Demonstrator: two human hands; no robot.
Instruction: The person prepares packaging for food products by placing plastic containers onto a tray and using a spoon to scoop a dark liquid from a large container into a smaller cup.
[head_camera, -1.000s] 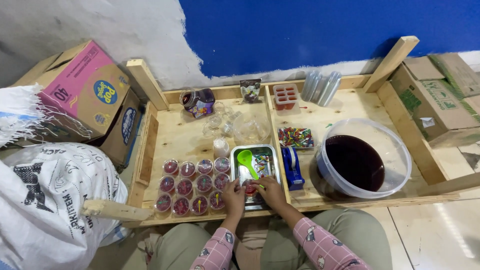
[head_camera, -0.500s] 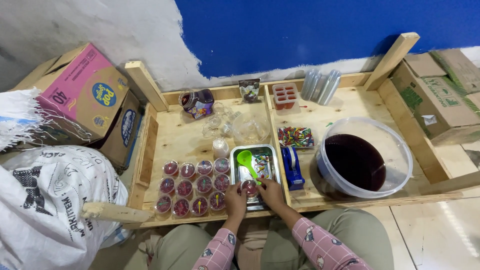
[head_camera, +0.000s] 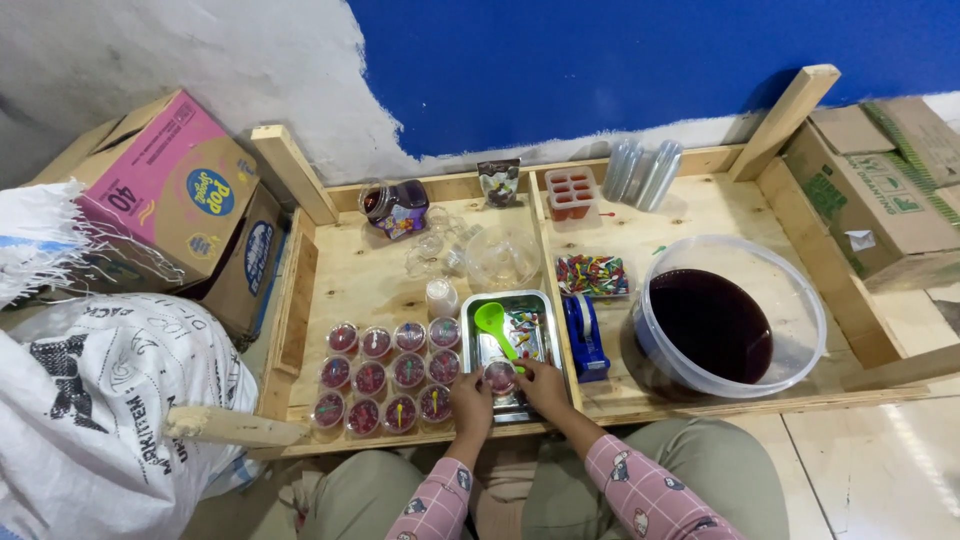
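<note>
Plywood tray (head_camera: 380, 280) below blue wall; left hand (head_camera: 470, 398), right hand (head_camera: 541, 384), fingers clamped on small round cup (head_camera: 499, 377) over steel pan (head_camera: 540, 305)

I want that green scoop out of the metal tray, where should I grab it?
Take the green scoop by its handle, coming from above on the near end by the hands. The bowl lies at the far end of the metal tray, and the slim handle slants toward the right hand.

My hands (head_camera: 508, 392) meet over a small cup (head_camera: 499, 377) in the metal tray (head_camera: 470, 345), a scoop (head_camera: 494, 325) behind it. Filled cups (head_camera: 388, 377) stand in rows left of the tray. A tape dispenser (head_camera: 584, 335) lies right, then the tub (head_camera: 800, 290).
</note>
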